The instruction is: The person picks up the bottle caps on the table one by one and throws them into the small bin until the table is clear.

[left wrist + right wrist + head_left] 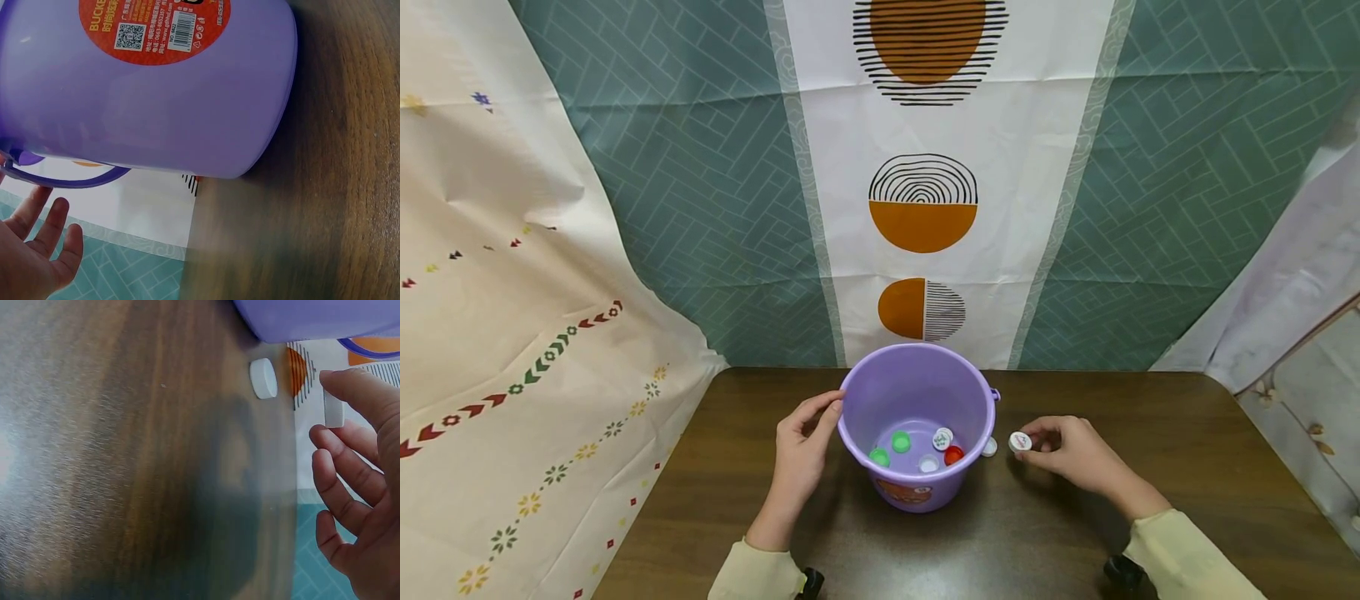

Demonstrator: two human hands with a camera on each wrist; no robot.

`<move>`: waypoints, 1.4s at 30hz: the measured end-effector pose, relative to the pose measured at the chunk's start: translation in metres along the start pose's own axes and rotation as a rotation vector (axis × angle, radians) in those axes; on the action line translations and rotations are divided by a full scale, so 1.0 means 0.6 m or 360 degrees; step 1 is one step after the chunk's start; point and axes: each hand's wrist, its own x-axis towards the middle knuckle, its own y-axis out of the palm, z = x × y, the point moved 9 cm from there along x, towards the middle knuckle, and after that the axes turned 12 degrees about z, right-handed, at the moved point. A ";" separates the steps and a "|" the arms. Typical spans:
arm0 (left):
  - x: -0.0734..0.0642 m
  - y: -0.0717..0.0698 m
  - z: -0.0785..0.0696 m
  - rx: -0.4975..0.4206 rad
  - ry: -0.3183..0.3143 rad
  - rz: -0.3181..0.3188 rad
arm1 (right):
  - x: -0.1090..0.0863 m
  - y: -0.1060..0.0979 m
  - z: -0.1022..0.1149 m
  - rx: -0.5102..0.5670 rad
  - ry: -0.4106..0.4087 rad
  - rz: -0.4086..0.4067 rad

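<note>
A purple bucket [917, 492] stands upright on the table, with several bottle caps inside: green caps [901, 442], a red cap [953, 455] and white caps [942, 438]. At its left rim, the thumb and forefinger of my left hand [801, 450] pinch the edge. The left wrist view shows the other fingers of that hand spread beside the bucket's handle [81, 183]. My right hand [1075, 454] pinches a white bottle cap [1020, 442] between thumb and fingers, above the table right of the bucket. Another white cap [263, 379] rests on the table near the bucket's base.
The brown wooden table [700, 517] reaches back to a hanging cloth [700, 208] in green and white with orange shapes. Cream patterned fabric [550, 333] drapes at the left, and pale fabric [1285, 275] hangs at the right.
</note>
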 end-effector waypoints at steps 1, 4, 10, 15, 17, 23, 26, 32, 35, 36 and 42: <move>0.000 0.000 0.000 -0.0001 -0.0001 -0.0002 | 0.000 -0.003 0.001 0.0001 -0.0003 -0.0005; 0.001 0.000 0.001 -0.0007 -0.0002 -0.0002 | 0.002 -0.006 0.005 0.0008 -0.0005 0.0002; 0.002 0.001 0.000 0.0000 0.0013 0.0003 | 0.002 -0.013 0.009 0.0004 -0.0010 -0.0016; 0.002 0.000 0.002 0.0004 0.0010 -0.0001 | 0.001 -0.026 0.014 -0.0008 -0.0041 -0.0075; 0.002 0.000 0.002 0.0000 0.0009 -0.0001 | 0.000 -0.033 0.018 -0.0025 -0.0055 -0.0109; 0.001 0.001 0.001 -0.0009 0.0014 0.0000 | 0.001 -0.049 0.027 -0.0062 -0.0047 -0.0184; 0.000 0.001 0.000 -0.0011 0.0013 0.0002 | 0.002 -0.058 0.033 -0.0067 -0.0045 -0.0219; 0.000 0.001 0.001 -0.0023 -0.0002 0.0005 | 0.003 -0.078 0.055 -0.0062 -0.0063 -0.0273; 0.000 0.000 0.002 -0.0019 -0.0001 0.0003 | 0.005 -0.089 0.067 -0.0073 -0.0056 -0.0318; 0.001 0.000 0.003 -0.0017 -0.0001 0.0003 | 0.005 -0.093 0.071 -0.0088 -0.0053 -0.0340; 0.001 0.000 0.001 -0.0003 0.0004 0.0001 | 0.010 -0.116 0.093 -0.0132 -0.0024 -0.0456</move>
